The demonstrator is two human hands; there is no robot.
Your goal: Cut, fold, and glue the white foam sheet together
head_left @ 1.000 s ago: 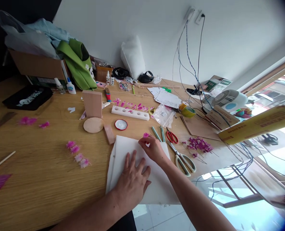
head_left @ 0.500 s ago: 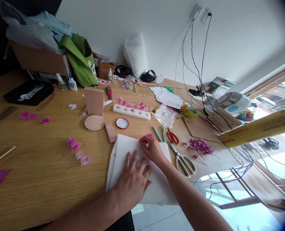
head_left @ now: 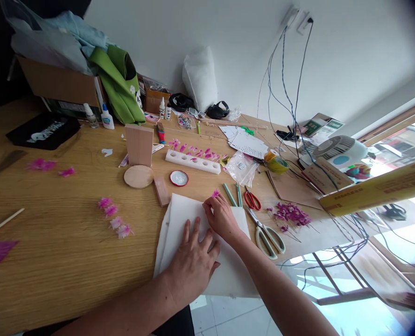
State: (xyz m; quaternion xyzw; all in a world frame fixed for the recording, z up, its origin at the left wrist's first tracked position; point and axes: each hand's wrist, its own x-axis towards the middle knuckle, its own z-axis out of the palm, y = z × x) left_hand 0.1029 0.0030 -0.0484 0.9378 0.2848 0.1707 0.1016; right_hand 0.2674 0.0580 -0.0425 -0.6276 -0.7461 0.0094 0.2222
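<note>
My left hand [head_left: 195,259] lies flat with fingers spread on a white sheet [head_left: 228,275] at the table's front edge. Just beyond it, my right hand [head_left: 221,217] pinches a small pink flower [head_left: 216,193] over the sheet's far edge; the fingers hide its lower part. To the right of the sheet are large scissors [head_left: 270,240] with pale handles, red-handled scissors [head_left: 252,199] and two pale green strips [head_left: 230,194]. A heap of purple-pink flowers [head_left: 291,213] on thin stems lies farther right.
Ahead stand a white block with holes [head_left: 193,162], a red-rimmed lid [head_left: 179,178], a round wooden disc [head_left: 138,177] and an upright wooden board [head_left: 139,145]. Pink blossoms [head_left: 111,210] lie on the left. A yellow roll [head_left: 378,186] juts in from the right.
The view has shifted slightly. My right hand keeps its pinch and the pink flower shows a little more above the fingers. My left hand stays flat on the sheet.
</note>
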